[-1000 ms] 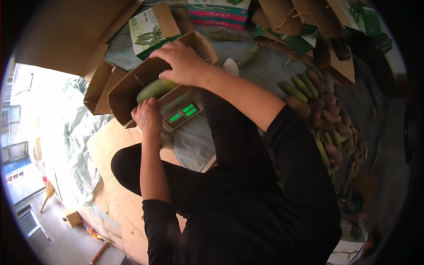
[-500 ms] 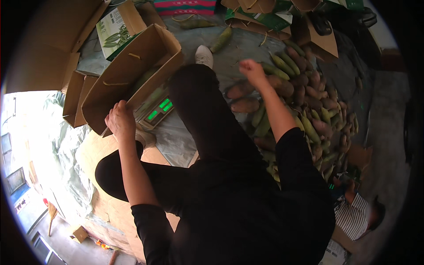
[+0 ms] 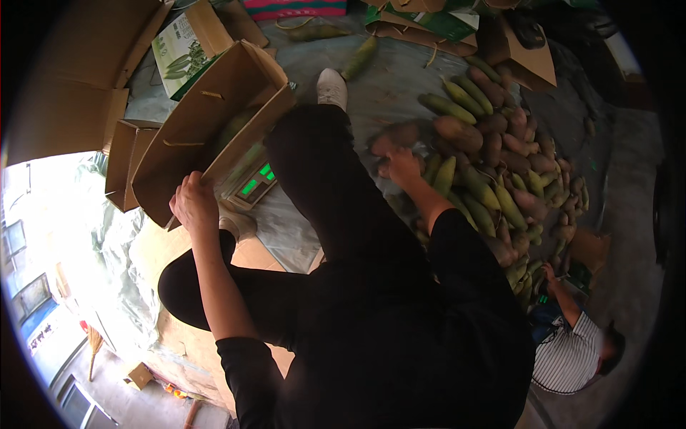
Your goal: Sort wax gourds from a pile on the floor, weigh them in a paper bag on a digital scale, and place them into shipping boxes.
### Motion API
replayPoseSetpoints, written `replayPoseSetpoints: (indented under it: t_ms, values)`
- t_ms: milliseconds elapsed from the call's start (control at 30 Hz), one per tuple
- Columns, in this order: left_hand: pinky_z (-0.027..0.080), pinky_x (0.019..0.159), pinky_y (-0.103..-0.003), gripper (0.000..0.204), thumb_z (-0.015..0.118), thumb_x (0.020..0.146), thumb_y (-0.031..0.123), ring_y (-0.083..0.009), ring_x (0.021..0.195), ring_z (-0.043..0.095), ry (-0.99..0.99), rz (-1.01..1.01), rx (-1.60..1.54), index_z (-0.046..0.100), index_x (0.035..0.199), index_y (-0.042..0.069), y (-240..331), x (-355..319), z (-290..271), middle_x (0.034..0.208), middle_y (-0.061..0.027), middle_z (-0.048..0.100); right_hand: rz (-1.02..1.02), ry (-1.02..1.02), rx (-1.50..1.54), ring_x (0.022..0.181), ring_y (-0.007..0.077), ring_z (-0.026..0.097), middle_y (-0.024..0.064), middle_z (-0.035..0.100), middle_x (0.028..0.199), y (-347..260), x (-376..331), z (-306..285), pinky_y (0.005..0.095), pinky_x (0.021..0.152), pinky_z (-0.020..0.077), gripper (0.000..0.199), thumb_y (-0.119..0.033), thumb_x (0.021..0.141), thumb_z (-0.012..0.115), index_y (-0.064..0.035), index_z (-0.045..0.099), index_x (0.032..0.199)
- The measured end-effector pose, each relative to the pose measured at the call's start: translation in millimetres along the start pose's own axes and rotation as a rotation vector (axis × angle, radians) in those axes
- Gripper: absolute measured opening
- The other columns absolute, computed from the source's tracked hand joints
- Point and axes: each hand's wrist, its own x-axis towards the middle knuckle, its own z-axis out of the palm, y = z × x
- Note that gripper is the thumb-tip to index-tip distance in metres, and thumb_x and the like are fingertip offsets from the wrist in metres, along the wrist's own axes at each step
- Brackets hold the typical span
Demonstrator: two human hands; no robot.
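Observation:
My left hand point(image 3: 195, 204) grips the near corner of an open cardboard box point(image 3: 168, 159), its fingers bent over the rim. The long brown box is tilted and has cord loops on its inner wall. Inside it lies a long green radish-like vegetable point(image 3: 236, 127), partly hidden. Beside the box, a scale point(image 3: 251, 187) shows a lit green display. My right hand point(image 3: 405, 169) is low over the left edge of a pile of radish-like vegetables point(image 3: 493, 186), touching or just above a reddish-brown one point(image 3: 400, 134). Its fingers are blurred, and their grip cannot be made out.
A printed green-and-white box point(image 3: 182, 57) and a smaller open carton point(image 3: 128, 161) stand by the box. More cartons point(image 3: 525, 53) lie at the far right. Single green vegetables point(image 3: 361, 57) rest near my white shoe point(image 3: 331, 89). Another person point(image 3: 572, 350) sits at lower right.
My right hand has moved down and toward me, from above the vegetables to the pile's left edge. My left hand stays on the box corner. The other person's arm has come further into view.

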Motion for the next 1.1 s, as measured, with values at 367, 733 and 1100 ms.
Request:
replayPoseSetpoints:
  t_ms: [367, 733, 1100]
  values:
    - [0.041, 0.083, -0.041, 0.009, 0.060, 0.073, 0.012, -0.0241, 0.085, 0.058, -0.008, -0.011, -0.041, 0.061, 0.082, 0.011, 5, 0, -5, 0.084, -0.0040, 0.061, -0.449, -0.043, -0.632, 0.117, 0.0258, 0.038, 0.0101, 0.044, 0.118, -38, 37, -34, 0.0457, 0.087, 0.0374, 0.066, -0.030, 0.059, 0.074, -0.0095, 0.047, 0.117]
    - [0.039, 0.080, -0.040, 0.007, 0.065, 0.072, 0.015, -0.0231, 0.080, 0.057, 0.020, -0.023, -0.121, 0.060, 0.076, 0.011, 5, 1, -6, 0.077, -0.0028, 0.059, -0.227, -0.313, -0.629, 0.119, 0.0264, 0.039, 0.0117, 0.044, 0.124, -23, 55, -20, 0.0503, 0.094, 0.0317, 0.076, -0.039, 0.058, 0.076, -0.0108, 0.045, 0.121]
    - [0.040, 0.082, -0.041, 0.009, 0.065, 0.071, 0.013, -0.0247, 0.081, 0.057, 0.056, -0.027, -0.129, 0.059, 0.077, 0.010, -5, -4, -4, 0.076, -0.0042, 0.057, 0.110, -0.036, -0.202, 0.113, 0.0232, 0.048, 0.0037, 0.055, 0.115, -11, 48, -39, 0.0453, 0.090, 0.0371, 0.051, -0.018, 0.072, 0.069, -0.0097, 0.047, 0.118]
